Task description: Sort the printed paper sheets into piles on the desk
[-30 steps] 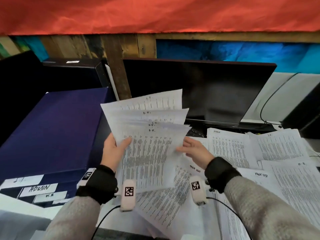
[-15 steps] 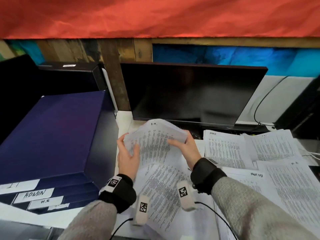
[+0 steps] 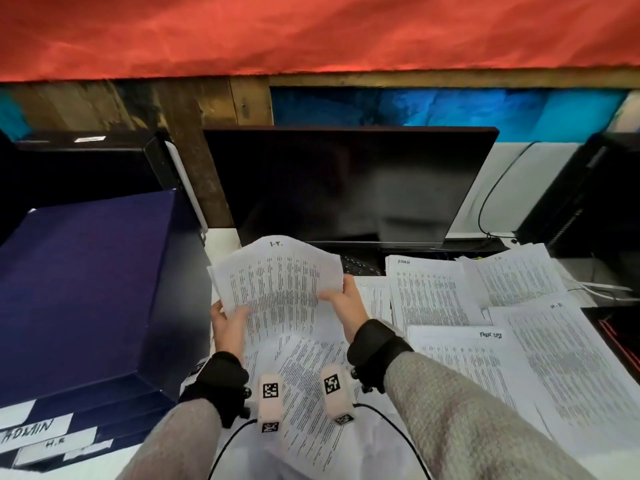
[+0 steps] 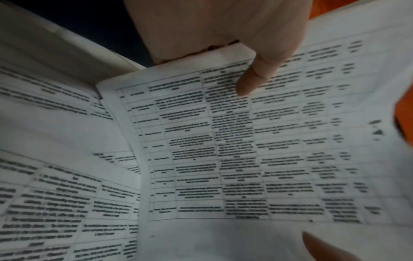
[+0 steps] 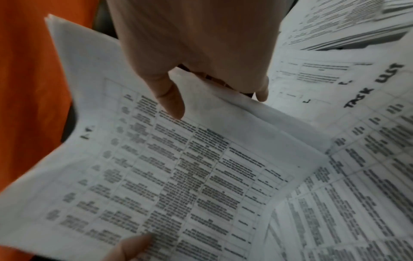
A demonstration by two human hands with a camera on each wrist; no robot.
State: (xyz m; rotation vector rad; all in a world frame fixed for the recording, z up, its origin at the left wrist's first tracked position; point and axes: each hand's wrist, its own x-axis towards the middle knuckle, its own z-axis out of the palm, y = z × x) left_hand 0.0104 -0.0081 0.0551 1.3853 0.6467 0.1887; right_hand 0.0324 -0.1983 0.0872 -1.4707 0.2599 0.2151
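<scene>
A small stack of printed sheets (image 3: pixel 277 278) headed "I.T." is held up between both hands, bowed upward in the middle. My left hand (image 3: pixel 228 320) grips its left edge, thumb (image 4: pixel 248 83) on the printed face (image 4: pixel 234 150) and fingers behind. My right hand (image 3: pixel 341 303) grips the right edge, thumb (image 5: pixel 170 100) on top of the same stack (image 5: pixel 167 176). Loose sheets (image 3: pixel 311 393) lie on the desk under my wrists. Sorted piles lie to the right: an "ADMIN" pile (image 3: pixel 429 296), a "TASK LIST" pile (image 3: pixel 467 362) and an "H.R" pile (image 3: pixel 568 358).
A dark monitor (image 3: pixel 346 185) stands just behind the held stack, with a keyboard (image 3: pixel 360 266) partly showing below it. Stacked dark blue boxes (image 3: pixel 86 289) with handwritten labels fill the left. Another pile (image 3: pixel 512 275) and cables (image 3: pixel 491 202) sit at back right.
The fanned sheets have been gathered into one squared stack and lowered toward the desk. My right hand moved from touching the sheet's edge to gripping the stack's right side.
</scene>
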